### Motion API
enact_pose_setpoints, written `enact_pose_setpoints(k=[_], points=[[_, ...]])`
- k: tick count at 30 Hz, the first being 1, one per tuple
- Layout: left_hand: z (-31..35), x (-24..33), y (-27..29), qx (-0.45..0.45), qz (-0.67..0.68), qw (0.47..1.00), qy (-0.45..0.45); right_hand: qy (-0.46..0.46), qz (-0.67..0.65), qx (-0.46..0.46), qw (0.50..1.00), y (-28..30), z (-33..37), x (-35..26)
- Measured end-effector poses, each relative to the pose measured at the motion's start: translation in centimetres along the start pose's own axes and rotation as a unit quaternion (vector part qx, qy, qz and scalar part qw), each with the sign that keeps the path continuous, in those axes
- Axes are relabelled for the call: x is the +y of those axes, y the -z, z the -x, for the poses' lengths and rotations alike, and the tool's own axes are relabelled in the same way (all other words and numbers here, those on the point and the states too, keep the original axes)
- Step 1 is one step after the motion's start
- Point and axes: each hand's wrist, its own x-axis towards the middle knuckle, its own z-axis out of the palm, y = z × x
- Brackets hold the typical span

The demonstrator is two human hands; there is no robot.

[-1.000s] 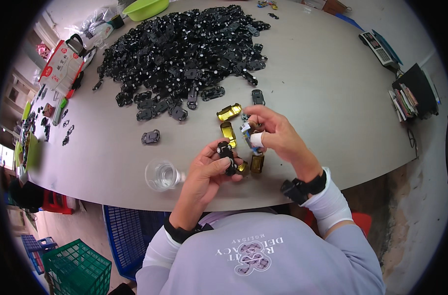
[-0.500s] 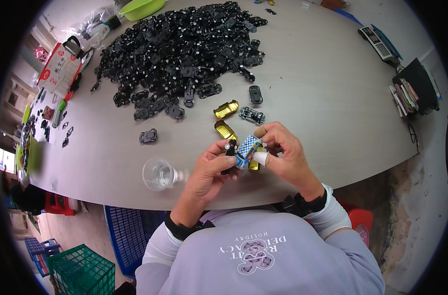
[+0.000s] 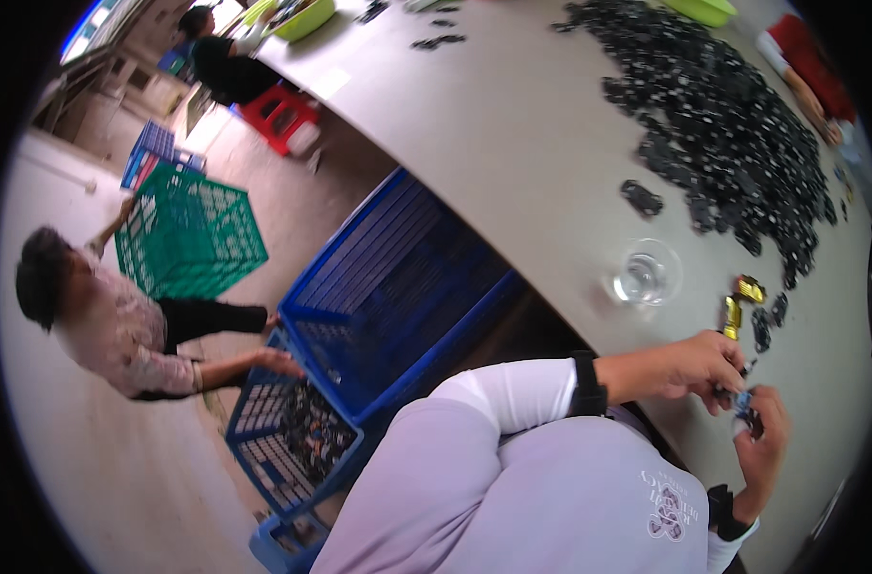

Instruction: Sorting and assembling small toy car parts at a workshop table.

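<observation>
Across the top and right side stretches a grey worktop. At the left, a co-worker bends over, one hand at the edge of a smaller crate. A large blue crate stands against the worktop's near edge. On the worktop spreads a long pile of black toy car bases. Beside the co-worker is a green crate; the smaller crate, also blue, holds a jumble of small parts. Farther back, a red stool bears another seated person.

At the lower right, the left hand is curled, its fingertips closed on a small dark part that they largely hide. Facing it, the right hand pinches a little blue toy car between thumb and fingers, right by the left fingertips; blur hides whether the two pieces touch. A clear cup stands near the pile. Gold car shells lie just beyond the left hand.
</observation>
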Motion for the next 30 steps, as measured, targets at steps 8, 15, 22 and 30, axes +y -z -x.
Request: enact_pose_setpoints(k=[8,15,22,30], points=[[0.5,0.4,0.9,-0.02,-0.13,0.991,-0.04,-0.196,-0.367,0.142,0.898,-2.7,-0.1,-1.7],[1.8,1.4,0.2,-0.012,-0.134,0.991,0.007,-0.242,-0.471,0.132,0.838,-2.7,0.5,-2.3],[0.6,1.0,-1.6,-0.019,-0.089,0.995,0.04,-0.233,-0.517,0.187,0.802,-1.7,2.5,-1.9],[-0.3,0.4,-2.2,-0.001,-0.099,0.995,0.029,-0.2,-0.514,0.207,0.808,-2.4,3.0,-1.3]])
